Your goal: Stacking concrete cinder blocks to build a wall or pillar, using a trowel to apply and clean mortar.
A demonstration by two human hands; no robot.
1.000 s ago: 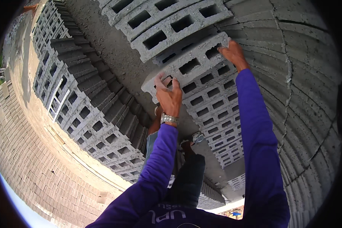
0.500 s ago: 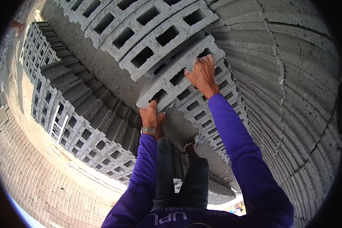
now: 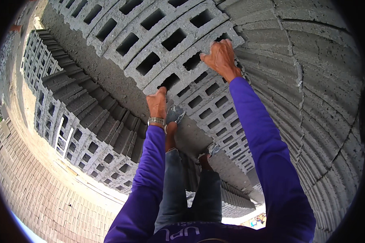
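Note:
A grey hollow concrete block with three rectangular holes is gripped between my hands. My left hand holds its near left end, thumb at the edge of the left hole. The fingers under that end are hidden. My right hand is closed on the far right part, with fingertips hooked into the holes there. The block lies right against the row of like blocks beyond it, its holes facing up. Whether it rests fully on what is beneath, I cannot tell.
Below the held block, a tall stack of hollow blocks runs down toward my feet. A stepped wall of blocks stands on the left. Large grey stacked surfaces rise on the right. Brick-like paving lies at lower left.
Both hands have pushed the block away from me and up against the row. The dark gap between them has closed. My grip on it stays the same.

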